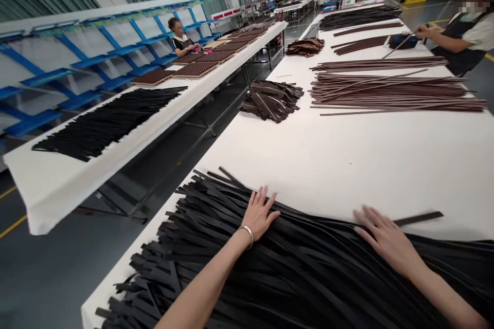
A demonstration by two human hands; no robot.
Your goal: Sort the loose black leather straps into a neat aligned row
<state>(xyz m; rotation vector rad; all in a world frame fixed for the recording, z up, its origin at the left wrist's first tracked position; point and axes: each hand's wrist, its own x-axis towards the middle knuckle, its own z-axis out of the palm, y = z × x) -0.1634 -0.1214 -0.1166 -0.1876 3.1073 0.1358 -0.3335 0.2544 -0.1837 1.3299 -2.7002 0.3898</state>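
Observation:
A wide heap of long black strips covers the near part of the white table. My left hand lies on the far edge of the heap with its fingers spread, and a bracelet circles that wrist. Farther right, my right hand rests on the same far edge, its fingers stretched out and slightly blurred. One loose black strip sticks out beyond the heap beside my right hand. Neither hand is wrapped around a strip.
Brown strips and a bundle of short dark pieces lie farther up the table. A co-worker stands at the right side. Across an aisle, another white table bears black strips and brown panels, with a person behind it.

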